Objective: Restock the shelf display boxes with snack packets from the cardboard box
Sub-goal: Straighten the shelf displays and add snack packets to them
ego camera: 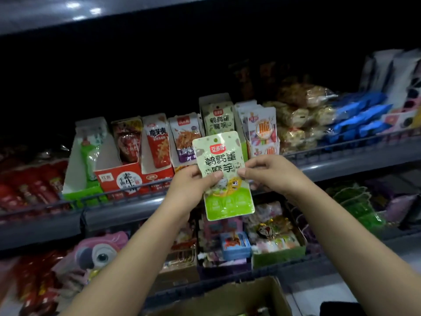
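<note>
A pale green snack packet [222, 156] with black lettering is held upright in front of the middle shelf. My left hand [193, 183] pinches its left edge and my right hand [266, 172] pinches its right edge. Directly behind it stands a display box [215, 101] holding matching green packets [218, 119]. A row of other display boxes [127, 176] with red and purple packets runs to the left. The brown cardboard box [241, 293] sits open at the bottom, below my arms; its contents are mostly hidden.
A wire rail [114, 195] fronts the middle shelf. Wrapped buns [296, 115] and blue packets [360, 117] lie at the right. The lower shelf [159, 290] holds mixed snacks and a pink bird toy [98, 249]. An upper shelf [68, 17] overhangs.
</note>
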`<state>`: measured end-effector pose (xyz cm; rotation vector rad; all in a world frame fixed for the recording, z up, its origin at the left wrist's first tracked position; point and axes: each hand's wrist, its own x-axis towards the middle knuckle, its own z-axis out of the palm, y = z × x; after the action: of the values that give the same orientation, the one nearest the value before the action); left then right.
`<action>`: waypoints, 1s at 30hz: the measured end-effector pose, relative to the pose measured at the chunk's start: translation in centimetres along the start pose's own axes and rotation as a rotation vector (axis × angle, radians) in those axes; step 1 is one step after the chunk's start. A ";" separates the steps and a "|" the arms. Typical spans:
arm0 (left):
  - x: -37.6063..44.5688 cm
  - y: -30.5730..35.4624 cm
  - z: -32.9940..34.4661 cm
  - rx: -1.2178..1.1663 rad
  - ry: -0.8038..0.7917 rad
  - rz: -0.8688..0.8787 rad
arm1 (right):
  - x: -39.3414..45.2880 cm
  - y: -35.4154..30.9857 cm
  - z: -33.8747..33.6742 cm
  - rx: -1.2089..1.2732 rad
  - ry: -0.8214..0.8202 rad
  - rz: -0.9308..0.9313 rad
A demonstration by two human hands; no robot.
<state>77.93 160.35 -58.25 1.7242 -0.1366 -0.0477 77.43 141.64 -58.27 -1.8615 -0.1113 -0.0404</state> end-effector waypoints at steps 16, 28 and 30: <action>11.4 10.8 -0.9 0.235 0.136 0.106 | 4.7 0.7 0.7 -0.186 0.227 -0.320; 18.5 7.1 1.6 0.476 0.223 0.102 | 5.9 3.0 1.8 -0.466 0.158 -0.434; 18.8 6.6 1.6 0.587 0.208 0.133 | 6.0 3.2 1.8 -0.468 0.151 -0.441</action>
<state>96.00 155.58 -51.14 2.2861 -0.1167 0.2967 83.64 142.79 -61.34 -2.2574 -0.4363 -0.5511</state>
